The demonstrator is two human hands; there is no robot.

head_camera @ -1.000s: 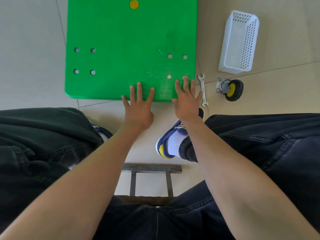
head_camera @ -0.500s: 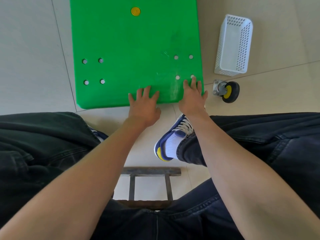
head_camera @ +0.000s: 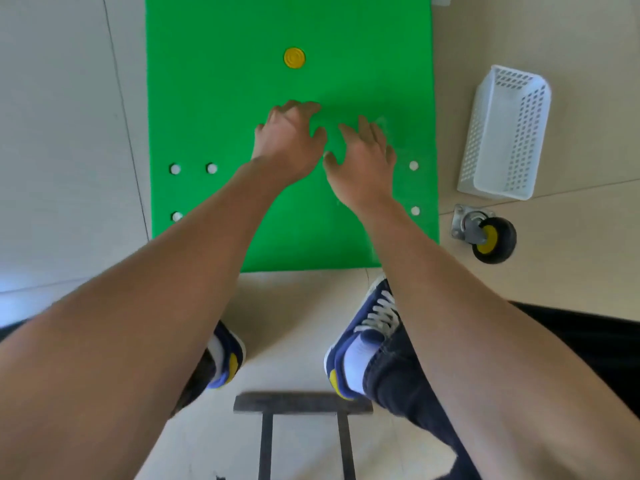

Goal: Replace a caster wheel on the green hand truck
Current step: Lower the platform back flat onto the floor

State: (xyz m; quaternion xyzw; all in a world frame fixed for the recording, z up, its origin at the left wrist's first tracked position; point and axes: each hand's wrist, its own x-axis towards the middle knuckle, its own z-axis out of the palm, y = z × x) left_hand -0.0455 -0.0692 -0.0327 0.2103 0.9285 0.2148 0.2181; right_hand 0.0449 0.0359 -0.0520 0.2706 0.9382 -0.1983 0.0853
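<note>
step: positioning green deck (head_camera: 214, 98) | left hand (head_camera: 289, 140), right hand (head_camera: 363, 150) over it, fingers loosely spread, gripping nothing | next, likely: fetch caster wheel (head_camera: 485, 237) from floor

There is only one view, and it is coming from a wide-angle camera on the person's head. It is looking forward and steeply down, along both bare forearms toward the flat green plastic deck of the hand truck (head_camera: 221, 109) on the pale tiled floor (head_camera: 62, 133). The arms are filling the near part, and straight lines are bending at the edges.
</note>
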